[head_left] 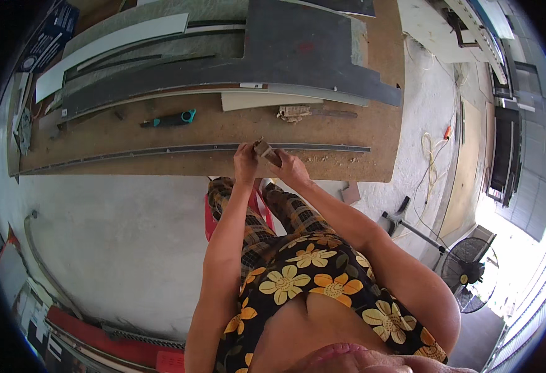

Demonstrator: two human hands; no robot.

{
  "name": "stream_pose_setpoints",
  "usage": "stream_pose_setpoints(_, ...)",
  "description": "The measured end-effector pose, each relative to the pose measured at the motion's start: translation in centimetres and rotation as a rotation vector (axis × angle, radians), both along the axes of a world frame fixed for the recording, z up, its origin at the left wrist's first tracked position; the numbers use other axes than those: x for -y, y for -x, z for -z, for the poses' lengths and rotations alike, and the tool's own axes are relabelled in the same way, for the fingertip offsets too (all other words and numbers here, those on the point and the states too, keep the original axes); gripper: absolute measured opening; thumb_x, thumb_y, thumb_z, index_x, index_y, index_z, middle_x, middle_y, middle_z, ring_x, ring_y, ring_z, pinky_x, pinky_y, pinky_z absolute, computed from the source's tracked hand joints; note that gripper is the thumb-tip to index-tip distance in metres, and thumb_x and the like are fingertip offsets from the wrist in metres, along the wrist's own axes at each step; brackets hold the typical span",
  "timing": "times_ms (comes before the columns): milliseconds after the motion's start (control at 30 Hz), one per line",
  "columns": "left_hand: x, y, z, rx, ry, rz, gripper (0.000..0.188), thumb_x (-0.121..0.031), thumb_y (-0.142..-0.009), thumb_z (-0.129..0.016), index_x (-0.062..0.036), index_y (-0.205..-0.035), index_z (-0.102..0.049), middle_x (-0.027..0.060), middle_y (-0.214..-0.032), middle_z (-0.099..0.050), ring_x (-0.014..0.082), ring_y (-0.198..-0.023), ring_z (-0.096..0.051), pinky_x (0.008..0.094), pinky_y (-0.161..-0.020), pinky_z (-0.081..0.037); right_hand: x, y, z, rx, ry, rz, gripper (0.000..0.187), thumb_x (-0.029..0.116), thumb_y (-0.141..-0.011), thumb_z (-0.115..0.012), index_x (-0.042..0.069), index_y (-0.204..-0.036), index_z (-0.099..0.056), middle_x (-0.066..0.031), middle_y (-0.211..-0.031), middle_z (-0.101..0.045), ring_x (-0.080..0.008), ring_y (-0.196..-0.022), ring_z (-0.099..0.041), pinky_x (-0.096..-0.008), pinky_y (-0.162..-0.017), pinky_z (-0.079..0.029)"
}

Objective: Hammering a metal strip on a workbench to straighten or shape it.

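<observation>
Over the front part of the brown worktable (217, 121), both hands are together at a short brown block-like piece (265, 151), its exact kind unclear. My right hand (293, 170) has its fingers closed round the near end of it. My left hand (245, 165) is closed in a pinch by its other end; what is between those fingertips is hidden. Beneath the hands a long thin dark strip (161, 151) lies along the table. Beyond them lie a teal and black utility knife (172, 119) and a crusted tool with a flat handle (294, 113).
Large grey panels (298, 56) and a long white strip (111, 53) cover the table's far side. Small crumbs (341, 159) are scattered near the strip's right end. A black fan (466, 273) stands at the right; a yellow cord (431, 158) trails over the floor.
</observation>
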State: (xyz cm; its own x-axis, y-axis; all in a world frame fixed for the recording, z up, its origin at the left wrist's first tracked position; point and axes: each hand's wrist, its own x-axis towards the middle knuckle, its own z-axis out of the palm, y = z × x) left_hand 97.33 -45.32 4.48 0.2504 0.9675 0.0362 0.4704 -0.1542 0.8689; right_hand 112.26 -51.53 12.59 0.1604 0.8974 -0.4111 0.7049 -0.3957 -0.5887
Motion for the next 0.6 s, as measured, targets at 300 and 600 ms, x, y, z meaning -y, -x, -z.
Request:
stream_pose_setpoints(300,-0.3,0.1,-0.2,-0.091,-0.015,0.034,0.020,0.004,-0.078,-0.063,-0.0018,-0.096,-0.068,0.0162,-0.091,-0.066,0.0342,-0.083,-0.066,0.0388,-0.072,-0.053,-0.4,-0.3,-1.0,-0.007,0.004,0.011,0.047,0.034,-0.081,-0.068,0.005,-0.116,-0.058,-0.0245,-0.094,-0.067,-0.0421,-0.089,-0.065,-0.0489,-0.075,-0.052)
stream_pose_setpoints(600,-0.6,-0.4,-3.3,-0.206,0.042,0.118,0.016,-0.008,-0.081,-0.069,-0.0049,-0.097,-0.068,0.0157,-0.089,-0.067,0.0330,-0.082,-0.066,0.0410,-0.072,-0.052,8.3,-6.3,-5.5,-0.072,0.064,0.097,0.042,0.037,-0.080,-0.067,0.006,-0.108,-0.064,-0.0225,-0.091,-0.068,-0.0404,-0.087,-0.066,-0.0477,-0.076,-0.052)
